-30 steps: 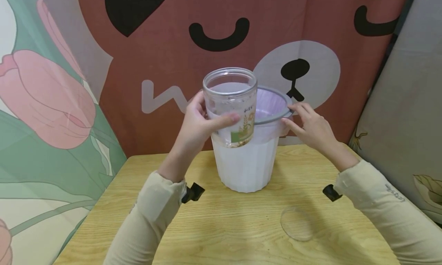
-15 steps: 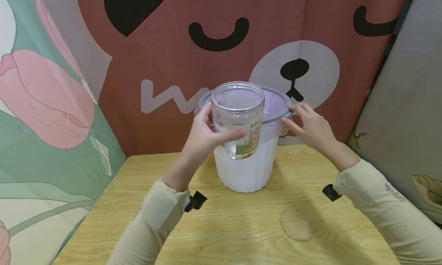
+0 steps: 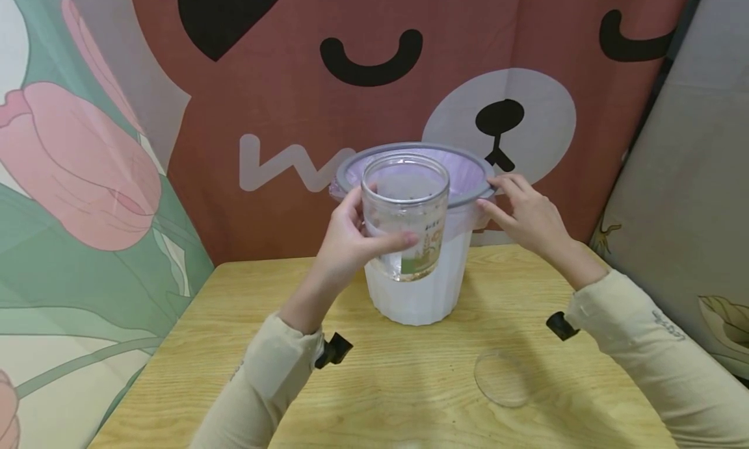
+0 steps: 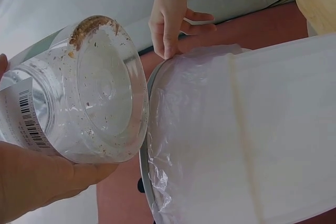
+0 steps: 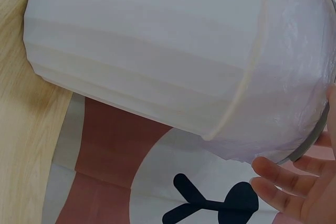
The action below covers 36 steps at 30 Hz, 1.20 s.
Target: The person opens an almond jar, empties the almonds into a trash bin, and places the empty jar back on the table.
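Observation:
My left hand [image 3: 345,244] grips a clear jar [image 3: 430,225], lidless and roughly upright, in front of the trash bin [image 3: 415,299]. Brown crumbs [image 4: 89,30] cling inside the jar's bottom edge in the left wrist view, and its label carries a barcode [image 4: 32,120]. The bin is white and ribbed, lined with a thin purple bag [image 3: 468,169] under a grey rim ring [image 3: 418,146]. On the bin's right side, my right hand [image 3: 529,215] pinches the rim between thumb and fingers. The jar hides part of the bin's front and mouth.
A round clear lid [image 3: 502,379] lies on the wooden table [image 3: 386,384], front right of the bin. Behind the table hangs a printed cloth [image 3: 263,98] with a bear face, close to the bin. More printed cloth stands on both sides.
The left hand has lowered the jar and brought it slightly right, uncovering more of the bin's mouth behind it. The right hand has stayed at the rim.

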Available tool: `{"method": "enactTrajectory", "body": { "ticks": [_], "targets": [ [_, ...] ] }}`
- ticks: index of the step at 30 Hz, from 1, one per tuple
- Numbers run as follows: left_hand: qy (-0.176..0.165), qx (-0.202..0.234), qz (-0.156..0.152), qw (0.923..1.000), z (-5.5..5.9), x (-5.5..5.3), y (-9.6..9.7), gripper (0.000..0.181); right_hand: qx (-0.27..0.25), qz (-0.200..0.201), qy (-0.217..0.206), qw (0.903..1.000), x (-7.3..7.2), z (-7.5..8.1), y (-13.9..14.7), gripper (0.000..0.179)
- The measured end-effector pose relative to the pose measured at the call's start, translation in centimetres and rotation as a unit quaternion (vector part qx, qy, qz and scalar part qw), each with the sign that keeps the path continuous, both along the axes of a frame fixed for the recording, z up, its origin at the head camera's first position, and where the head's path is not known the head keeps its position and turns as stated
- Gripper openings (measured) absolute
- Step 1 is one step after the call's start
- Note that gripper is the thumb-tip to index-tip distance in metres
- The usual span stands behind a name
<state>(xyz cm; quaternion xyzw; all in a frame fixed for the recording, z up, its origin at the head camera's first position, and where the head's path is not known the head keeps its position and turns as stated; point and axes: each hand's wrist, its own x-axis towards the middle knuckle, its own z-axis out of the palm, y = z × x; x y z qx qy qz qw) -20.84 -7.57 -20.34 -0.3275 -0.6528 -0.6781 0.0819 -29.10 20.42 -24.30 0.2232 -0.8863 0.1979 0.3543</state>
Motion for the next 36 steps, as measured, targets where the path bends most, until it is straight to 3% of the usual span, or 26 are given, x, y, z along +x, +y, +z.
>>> {"method": "enactTrajectory", "body": {
  "ticks": [17,31,36],
  "targets": [
    [-0.024,-0.014,-0.013,0.9995,-1.9,-0.1,0.0,0.061,-0.001,0.000,-0.003,1.0000,0.0,0.0,-0.1,0.046],
    [-0.046,-0.006,-0.046,0.9979,-3.8,-0.6,0.1,0.080,-0.003,0.005,0.003,1.0000,-0.1,0.0,0.0,0.046],
    [-0.055,-0.008,-0.052,0.9971,-4.4,-0.6,0.5,0.079,-0.004,0.004,0.006,1.0000,-0.3,-0.2,0.1,0.047]
  ]
}}
